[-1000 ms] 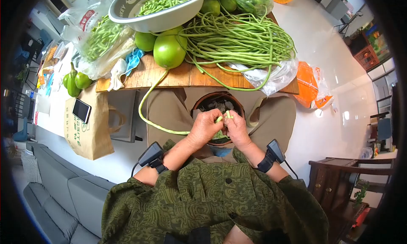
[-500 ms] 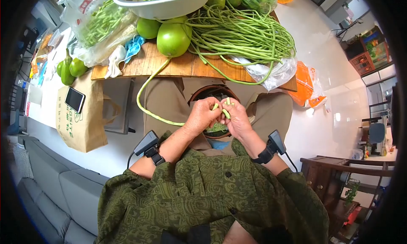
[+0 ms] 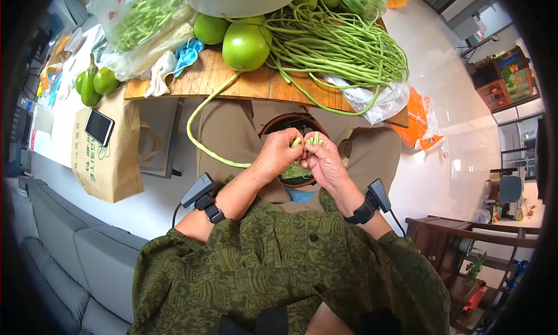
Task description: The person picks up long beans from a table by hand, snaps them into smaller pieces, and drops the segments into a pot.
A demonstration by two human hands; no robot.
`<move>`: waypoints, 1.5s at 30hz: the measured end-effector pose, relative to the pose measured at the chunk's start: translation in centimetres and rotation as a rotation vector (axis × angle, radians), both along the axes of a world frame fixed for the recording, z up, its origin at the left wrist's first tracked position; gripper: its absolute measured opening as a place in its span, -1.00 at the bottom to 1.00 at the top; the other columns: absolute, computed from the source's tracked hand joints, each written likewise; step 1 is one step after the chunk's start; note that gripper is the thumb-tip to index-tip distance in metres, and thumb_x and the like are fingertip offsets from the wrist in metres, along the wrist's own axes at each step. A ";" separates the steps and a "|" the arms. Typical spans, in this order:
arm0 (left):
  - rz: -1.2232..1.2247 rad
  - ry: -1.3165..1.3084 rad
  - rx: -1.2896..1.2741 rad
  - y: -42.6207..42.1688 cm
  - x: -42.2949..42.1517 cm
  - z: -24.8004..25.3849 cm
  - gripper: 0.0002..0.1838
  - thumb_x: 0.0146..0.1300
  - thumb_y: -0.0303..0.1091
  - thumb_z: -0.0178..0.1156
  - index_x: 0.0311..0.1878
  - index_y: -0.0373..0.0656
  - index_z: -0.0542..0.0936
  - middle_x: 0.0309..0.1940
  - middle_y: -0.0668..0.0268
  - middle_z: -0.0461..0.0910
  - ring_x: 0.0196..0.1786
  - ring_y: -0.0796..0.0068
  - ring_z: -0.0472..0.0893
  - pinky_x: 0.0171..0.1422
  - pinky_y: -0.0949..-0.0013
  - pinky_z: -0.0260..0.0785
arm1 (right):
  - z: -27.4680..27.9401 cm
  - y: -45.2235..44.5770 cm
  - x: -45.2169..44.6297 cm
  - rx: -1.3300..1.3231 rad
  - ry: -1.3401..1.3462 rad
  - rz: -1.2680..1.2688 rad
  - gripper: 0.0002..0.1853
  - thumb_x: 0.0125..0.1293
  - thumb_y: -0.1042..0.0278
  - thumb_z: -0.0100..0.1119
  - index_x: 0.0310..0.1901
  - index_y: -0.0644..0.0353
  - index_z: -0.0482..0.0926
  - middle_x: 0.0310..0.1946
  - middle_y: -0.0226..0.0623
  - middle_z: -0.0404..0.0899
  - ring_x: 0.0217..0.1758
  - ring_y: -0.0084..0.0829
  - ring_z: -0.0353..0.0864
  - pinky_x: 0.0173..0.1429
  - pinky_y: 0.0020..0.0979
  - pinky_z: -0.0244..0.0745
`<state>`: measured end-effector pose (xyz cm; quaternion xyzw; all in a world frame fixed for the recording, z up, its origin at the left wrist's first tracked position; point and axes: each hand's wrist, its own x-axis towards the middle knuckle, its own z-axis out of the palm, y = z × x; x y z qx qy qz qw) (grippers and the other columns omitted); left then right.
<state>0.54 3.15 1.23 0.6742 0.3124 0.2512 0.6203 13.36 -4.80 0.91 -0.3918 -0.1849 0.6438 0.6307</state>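
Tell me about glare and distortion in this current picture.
Head view: fisheye distortion bows the front edge of the wooden table and leaves dark corners. Same head view: glare streaks the shiny floor at right, a highlight sits on the round green vegetable, and the held long bean looks fairly sharp.

One head-worn camera, wide view, facing forward and down: shirt (image 3: 261, 253), left hand (image 3: 275, 156), right hand (image 3: 325, 161) near; table (image 3: 258, 87) beyond.

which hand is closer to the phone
Left. The left hand is well to the right of the phone, between the knees; the right hand is just beyond it, farther right.
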 end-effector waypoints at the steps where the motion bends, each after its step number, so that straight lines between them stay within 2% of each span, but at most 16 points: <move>1: 0.002 -0.059 0.039 0.0 0.1 -0.4 -0.95 0.12 -0.45 0.05 -0.41 -0.20 0.46 -0.69 0.45 0.41 -0.70 0.76 0.28 -0.67 0.59 0.08 | 0.1 -0.1 0.1 -0.001 -0.002 -0.001 -0.91 0.24 0.44 -0.01 -0.23 0.18 0.36 -0.41 -0.38 0.42 -0.40 -0.51 0.44 -0.42 -0.48 0.38; 10: -0.023 0.011 -0.140 0.0 -0.3 1.3 -0.96 0.09 -0.51 0.00 -0.42 -0.21 0.45 -0.71 0.42 0.42 -0.74 0.75 0.27 -0.69 0.60 0.06 | 0.1 0.1 0.7 -0.070 0.058 -0.107 -0.94 0.27 0.40 -0.05 -0.25 0.14 0.34 -0.39 -0.36 0.42 -0.37 -0.50 0.46 -0.42 -0.49 0.38; 17: 0.067 0.025 -0.223 0.4 -0.2 0.3 -0.94 0.11 -0.46 0.05 -0.43 -0.22 0.47 -0.70 0.41 0.43 -0.73 0.71 0.32 -0.68 0.59 0.13 | 4.0 1.4 1.9 -0.091 -0.087 -0.209 -0.95 0.25 0.45 -0.07 -0.28 0.18 0.35 -0.49 -0.37 0.37 -0.55 -0.60 0.31 -0.55 -0.60 0.20; 22: 0.095 0.097 -0.184 0.4 0.5 -0.8 -0.79 0.13 -0.38 0.17 -0.54 -0.28 0.44 -0.74 0.32 0.43 -0.64 0.61 0.42 -0.56 0.43 0.28 | 16.0 5.3 0.8 0.255 -0.610 -0.340 -0.92 0.24 0.45 -0.07 -0.24 0.19 0.34 -0.50 -0.41 0.39 -0.54 -0.68 0.33 -0.55 -0.69 0.19; 23: 0.093 0.060 -0.162 0.3 0.6 -0.8 -0.76 0.14 -0.38 0.17 -0.56 -0.20 0.36 -0.76 0.45 0.32 -0.67 0.68 0.28 -0.61 0.50 0.13 | 18.6 6.4 0.6 0.420 -0.732 -0.377 -0.91 0.23 0.46 -0.07 -0.23 0.21 0.34 -0.51 -0.43 0.39 -0.54 -0.69 0.31 -0.55 -0.69 0.18; 24: 0.088 0.116 -0.098 0.3 0.6 -0.9 -0.80 0.13 -0.41 0.16 -0.52 -0.21 0.38 -0.74 0.42 0.34 -0.67 0.67 0.29 -0.60 0.48 0.15 | 21.0 7.6 0.3 0.579 -0.802 -0.423 -0.90 0.24 0.45 -0.06 -0.23 0.23 0.34 -0.52 -0.45 0.38 -0.55 -0.71 0.29 -0.55 -0.70 0.15; 26: 0.090 0.174 -0.028 0.2 0.8 -1.3 -0.84 0.12 -0.43 0.16 -0.49 -0.22 0.39 -0.72 0.39 0.35 -0.67 0.65 0.31 -0.60 0.45 0.17 | 24.7 10.8 0.1 0.879 -0.985 -0.538 -0.84 0.19 0.46 0.01 -0.21 0.26 0.33 -0.51 -0.38 0.41 -0.55 -0.62 0.34 -0.52 -0.64 0.23; 28: 0.087 0.081 -0.062 0.2 0.7 -2.0 -0.90 0.09 -0.49 0.13 -0.39 -0.23 0.40 -0.66 0.34 0.40 -0.67 0.60 0.36 -0.59 0.41 0.19 | 26.0 16.7 1.3 1.053 -1.470 -0.744 -0.75 0.11 0.44 0.10 -0.20 0.29 0.33 -0.46 -0.26 0.48 -0.48 -0.42 0.45 -0.40 -0.46 0.38; 30: 0.023 0.159 -0.110 0.3 0.3 -0.5 -0.90 0.09 -0.51 0.12 -0.34 -0.24 0.40 -0.64 0.32 0.41 -0.67 0.59 0.37 -0.60 0.41 0.20 | 25.6 20.6 0.7 0.812 -1.477 -0.514 -0.65 0.03 0.42 0.15 -0.13 0.31 0.35 -0.34 -0.14 0.53 -0.31 -0.22 0.54 -0.19 -0.30 0.44; 31: -0.052 0.237 -0.164 0.4 0.2 0.1 -0.88 0.08 -0.54 0.10 -0.30 -0.25 0.39 -0.61 0.30 0.43 -0.68 0.58 0.38 -0.60 0.41 0.21 | 24.6 21.3 1.1 0.815 -1.477 -0.518 -0.65 0.03 0.42 0.15 -0.13 0.31 0.35 -0.34 -0.14 0.53 -0.31 -0.22 0.54 -0.19 -0.30 0.44; 33: -0.054 0.155 -0.259 0.1 0.0 -0.2 -0.85 0.09 -0.55 0.08 -0.25 -0.29 0.38 -0.61 0.27 0.46 -0.69 0.58 0.39 -0.60 0.43 0.24 | 23.7 22.3 1.4 0.992 -1.854 -0.641 -0.57 0.01 0.38 0.16 -0.05 0.32 0.34 -0.24 -0.10 0.54 -0.18 -0.15 0.54 -0.07 -0.24 0.42; 34: -0.080 0.141 -0.230 0.2 -0.1 -0.2 -0.83 0.09 -0.55 0.06 -0.21 -0.29 0.37 -0.61 0.26 0.47 -0.69 0.57 0.40 -0.61 0.43 0.24 | 23.3 20.9 1.4 0.952 -1.762 -0.605 -0.53 0.02 0.42 0.15 0.01 0.32 0.33 -0.19 -0.08 0.53 -0.15 -0.13 0.54 -0.03 -0.27 0.42; 36: -0.116 0.140 -0.214 0.1 -0.6 -0.4 -0.80 0.10 -0.54 0.04 -0.17 -0.30 0.36 -0.60 0.25 0.48 -0.69 0.56 0.41 -0.61 0.42 0.24 | 20.8 18.0 0.6 0.852 -1.447 -0.533 -0.65 0.06 0.47 0.11 -0.07 0.34 0.39 -0.21 -0.10 0.54 -0.18 -0.17 0.55 -0.08 -0.30 0.44; 38: -0.126 0.080 -0.164 0.4 -0.7 -0.4 -0.73 0.13 -0.54 -0.03 -0.08 -0.30 0.29 -0.59 0.23 0.50 -0.69 0.54 0.43 -0.62 0.44 0.26 | 18.4 13.8 0.0 0.856 -1.517 -0.505 -0.84 0.13 0.51 0.03 -0.23 0.33 0.48 -0.37 -0.14 0.53 -0.29 -0.29 0.57 -0.23 -0.38 0.45; 41: -0.102 0.034 -0.200 0.6 -0.5 -0.4 -0.69 0.14 -0.53 -0.06 -0.02 -0.30 0.25 -0.59 0.23 0.50 -0.66 0.52 0.45 -0.62 0.45 0.28 | 12.2 7.5 -1.0 0.526 -1.531 -0.164 -0.86 0.13 0.54 -0.01 -0.27 0.29 0.51 -0.43 -0.26 0.54 -0.34 -0.40 0.55 -0.24 -0.43 0.44; 45: -0.063 0.010 -0.200 0.4 -0.4 -0.1 -0.64 0.09 -0.55 -0.06 0.00 -0.31 0.23 -0.59 0.18 0.51 -0.64 0.50 0.46 -0.58 0.39 0.32 | 5.1 2.8 -0.2 0.593 -1.669 0.068 -0.74 -0.06 0.61 0.08 -0.24 0.31 0.49 -0.33 -0.11 0.49 -0.19 -0.10 0.48 -0.13 -0.25 0.40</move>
